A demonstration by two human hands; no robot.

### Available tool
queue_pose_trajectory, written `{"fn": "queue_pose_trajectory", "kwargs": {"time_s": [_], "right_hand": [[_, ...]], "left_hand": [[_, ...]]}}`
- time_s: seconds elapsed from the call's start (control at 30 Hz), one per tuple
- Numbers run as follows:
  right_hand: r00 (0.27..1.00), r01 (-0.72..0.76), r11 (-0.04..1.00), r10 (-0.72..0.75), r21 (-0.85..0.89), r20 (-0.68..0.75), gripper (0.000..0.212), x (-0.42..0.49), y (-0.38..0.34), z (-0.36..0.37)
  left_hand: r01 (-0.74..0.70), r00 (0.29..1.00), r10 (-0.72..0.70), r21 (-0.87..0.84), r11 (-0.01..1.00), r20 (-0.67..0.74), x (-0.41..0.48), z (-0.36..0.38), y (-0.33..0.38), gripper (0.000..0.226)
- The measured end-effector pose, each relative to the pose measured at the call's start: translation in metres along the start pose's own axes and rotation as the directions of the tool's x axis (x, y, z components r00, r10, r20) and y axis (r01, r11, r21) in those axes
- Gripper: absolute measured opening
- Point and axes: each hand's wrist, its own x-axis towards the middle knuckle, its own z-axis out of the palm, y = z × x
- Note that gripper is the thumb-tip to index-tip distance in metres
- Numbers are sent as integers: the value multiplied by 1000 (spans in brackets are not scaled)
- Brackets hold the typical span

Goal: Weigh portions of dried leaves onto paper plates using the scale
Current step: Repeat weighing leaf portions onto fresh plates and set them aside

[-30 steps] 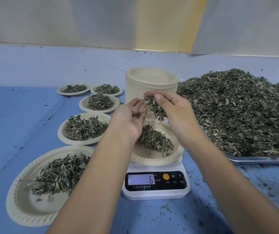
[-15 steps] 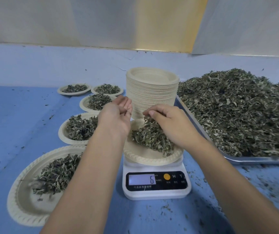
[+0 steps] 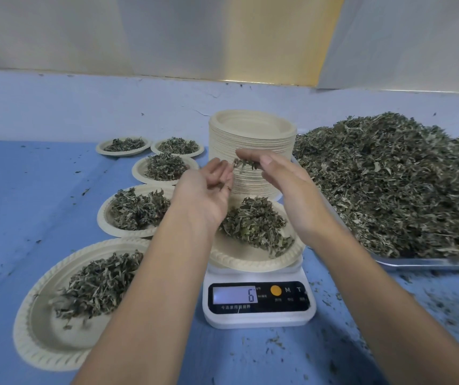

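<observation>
Above scale (image 3: 258, 304), leaves (image 3: 243, 163) between half-open hands (image 3: 286, 195)

The white kitchen scale (image 3: 258, 304) shows "6" on its lit display, with "M" and "T" marking its buttons; smaller print is unreadable.

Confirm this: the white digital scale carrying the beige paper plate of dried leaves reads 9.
Not right. In the head view the white digital scale reads 6, not 9. It does carry the beige paper plate of dried leaves.
</observation>
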Motion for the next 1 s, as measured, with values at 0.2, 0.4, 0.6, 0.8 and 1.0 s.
{"fn": "queue_pose_trajectory", "kwargs": {"time_s": [0.2,0.4,0.6,0.8,1.0], "right_hand": [[998,-46,998,48,-37,50,33,1,5,7],[996,-37,973,54,-227,68,31,-1,7,10],[998,-19,993,26,-112,59,28,-1,6,11],[993,-27,998,33,60,-112,27,3,7,6],[979,-66,996,76,56,-187,26,4,10,3]], "left_hand": [[189,980,-179,-142,972,83,-8,8,-11,26],[210,978,-206,-116,971,44,-7,9,-13,31],[181,983,-181,-46,982,7,-7,9,-13,28],[138,990,-138,-79,987,2,-7,7,-9,27],[139,988,-147,-137,981,-50,-3,2,0,34]]}}
